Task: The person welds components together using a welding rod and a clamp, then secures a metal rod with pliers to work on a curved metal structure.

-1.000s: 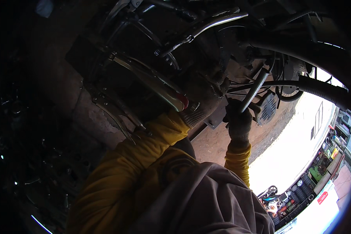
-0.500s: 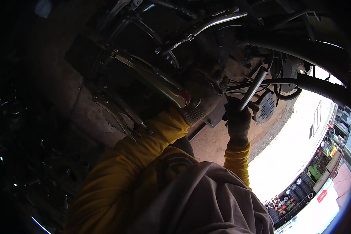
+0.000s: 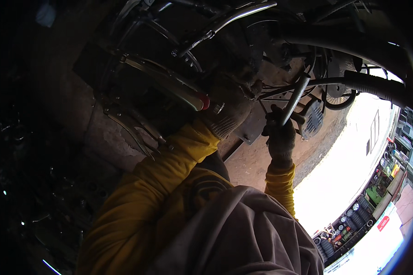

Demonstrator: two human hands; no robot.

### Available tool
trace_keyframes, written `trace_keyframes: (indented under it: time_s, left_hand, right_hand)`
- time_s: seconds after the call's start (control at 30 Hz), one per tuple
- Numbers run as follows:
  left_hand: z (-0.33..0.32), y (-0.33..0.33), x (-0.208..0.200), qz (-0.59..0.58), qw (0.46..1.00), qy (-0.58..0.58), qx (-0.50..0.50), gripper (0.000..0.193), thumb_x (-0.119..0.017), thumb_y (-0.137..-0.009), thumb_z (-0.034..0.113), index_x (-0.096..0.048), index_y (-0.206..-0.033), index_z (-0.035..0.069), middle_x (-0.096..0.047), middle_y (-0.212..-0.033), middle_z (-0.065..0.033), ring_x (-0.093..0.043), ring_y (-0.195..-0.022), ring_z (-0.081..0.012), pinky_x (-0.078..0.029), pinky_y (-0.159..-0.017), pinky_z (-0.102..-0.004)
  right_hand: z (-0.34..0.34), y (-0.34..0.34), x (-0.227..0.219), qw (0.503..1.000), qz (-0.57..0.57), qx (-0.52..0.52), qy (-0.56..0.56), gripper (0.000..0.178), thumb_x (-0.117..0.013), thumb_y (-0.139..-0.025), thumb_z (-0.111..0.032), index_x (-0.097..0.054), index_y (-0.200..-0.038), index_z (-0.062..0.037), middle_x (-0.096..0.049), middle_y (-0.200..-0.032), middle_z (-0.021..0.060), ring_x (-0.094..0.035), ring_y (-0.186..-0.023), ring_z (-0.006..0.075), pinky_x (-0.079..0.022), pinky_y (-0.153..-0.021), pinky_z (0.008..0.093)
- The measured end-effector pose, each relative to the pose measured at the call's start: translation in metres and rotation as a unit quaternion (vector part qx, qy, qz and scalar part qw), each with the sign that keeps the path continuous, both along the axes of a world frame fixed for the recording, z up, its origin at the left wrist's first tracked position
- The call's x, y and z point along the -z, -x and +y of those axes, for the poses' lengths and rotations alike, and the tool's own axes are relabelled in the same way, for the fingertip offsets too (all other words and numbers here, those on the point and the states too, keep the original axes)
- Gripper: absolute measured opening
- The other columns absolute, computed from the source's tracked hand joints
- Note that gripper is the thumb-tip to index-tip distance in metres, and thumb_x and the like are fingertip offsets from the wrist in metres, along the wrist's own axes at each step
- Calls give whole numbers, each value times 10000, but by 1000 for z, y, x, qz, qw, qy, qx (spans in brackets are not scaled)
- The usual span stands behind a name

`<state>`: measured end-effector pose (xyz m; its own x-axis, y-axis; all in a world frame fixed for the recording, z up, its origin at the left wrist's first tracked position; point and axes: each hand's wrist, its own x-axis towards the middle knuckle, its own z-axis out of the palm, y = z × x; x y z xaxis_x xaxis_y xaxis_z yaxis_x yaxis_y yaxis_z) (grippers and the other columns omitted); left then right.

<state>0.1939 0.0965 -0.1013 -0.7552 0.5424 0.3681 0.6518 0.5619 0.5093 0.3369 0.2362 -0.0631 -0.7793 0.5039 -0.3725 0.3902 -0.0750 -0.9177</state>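
Note:
My right hand, in a dark knit glove, is closed round a straight silver metal tube that tilts up and to the right. To its left, my left hand, also gloved, reaches up among dark machine parts. Its fingers are lost in shadow near a rough dark piece, and I cannot tell how they lie. Beside the left wrist ends a long metal bar with a red ring. A flat metal plate with a hole shows between the two hands.
Curved metal levers hang above, and a pair of plier-like arms is at the left. A black ribbed hose runs at the upper right. Beside my right hand is a slotted round part. Tyres stand far off at the lower right.
The surrounding parts sit a little higher and more to the left in the picture. My left hand has shifted slightly left with them; my right hand keeps its grip on the tube.

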Motion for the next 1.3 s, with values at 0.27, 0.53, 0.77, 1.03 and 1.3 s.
trace_keyframes:
  time_s: [0.27,0.53,0.77,1.03,1.3]
  left_hand:
    - [-18,13,-18,74,995,21,68,300,-657,-848,115,-728,-1139,128,-694,-1190,-35,-626,-1167,-213,-519,-982,-337]
    - [-21,18,-26,76,990,56,103,286,-651,-864,121,-705,-1144,109,-691,-1173,-45,-639,-1140,-202,-531,-960,-321]
    - [-19,20,-23,79,989,75,97,215,-658,-867,158,-710,-1075,135,-710,-1105,-21,-659,-1093,-188,-536,-944,-328]
    - [-18,19,-20,117,985,97,77,273,-682,-869,244,-710,-1109,116,-704,-1147,-25,-663,-1098,-225,-529,-946,-373]
    - [-23,-13,-56,193,979,55,35,323,-650,-900,200,-655,-1200,81,-662,-1175,-80,-679,-971,-293,-529,-927,-411]
  right_hand:
    - [41,-94,-20,988,-142,-43,-49,447,-641,-995,-316,-602,-1332,-24,-609,-821,2,-558,-642,59,-499,-586,235]
    - [49,-103,-24,905,-143,-251,-314,376,-694,-913,-99,-637,-1282,-52,-693,-922,103,-683,-740,185,-568,-687,303]
    - [42,-68,-8,842,82,-275,-457,361,-683,-933,-102,-623,-1276,-4,-639,-788,49,-615,-610,89,-531,-561,235]
    - [30,-12,-43,954,-176,-244,19,430,-610,-967,-107,-552,-1384,-21,-641,-768,40,-593,-548,79,-516,-512,242]
    - [7,-21,-26,974,-138,-172,50,399,-588,-963,-103,-579,-1356,-34,-648,-796,25,-590,-592,71,-486,-519,230]
